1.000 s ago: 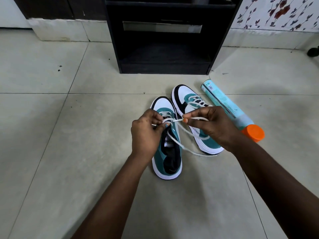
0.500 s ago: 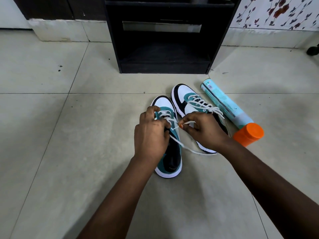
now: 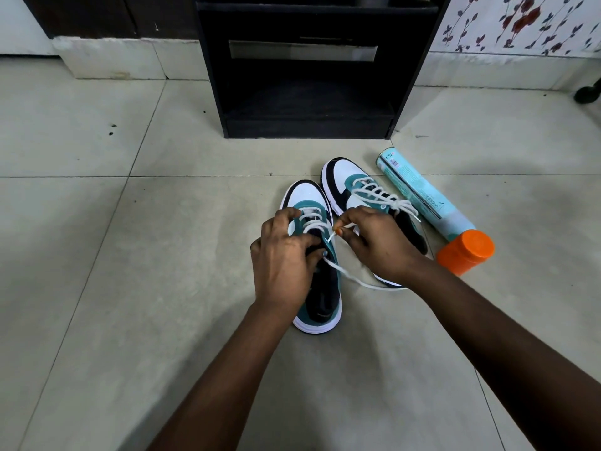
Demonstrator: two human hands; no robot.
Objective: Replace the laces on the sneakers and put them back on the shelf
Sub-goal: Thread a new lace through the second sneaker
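- Both hands had dropped closer to the near sneaker [image 3: 320, 284] than a second before, and the lace loop once stretched between them had gone slack.
- Left hand [image 3: 284, 255] lay over the sneaker's tongue, fingers curled onto its upper; its thumb seemed to press the lace [image 3: 354, 278] where it left the eyelets.
- Right hand [image 3: 379, 245] pinched the lace tip between thumb and forefinger, just beside the top eyelets; its other fingers were curled in.
- From under the left thumb the loose lace ran across the floor [image 3: 130, 288] toward the right wrist.
- That sneaker was only half laced, white crossings showing near the toe; it stood on the floor, toe toward the shelf [image 3: 309, 92].
- Second sneaker [image 3: 348, 177] stood just beside it to the right, fully laced and tied, its heel hidden behind the right hand.
- Along its right side lay a spray can [image 3: 419, 196], orange cap [image 3: 466, 250] toward me.
- Shelf, dark and low, stood against the far wall, beyond both sneakers' toes.
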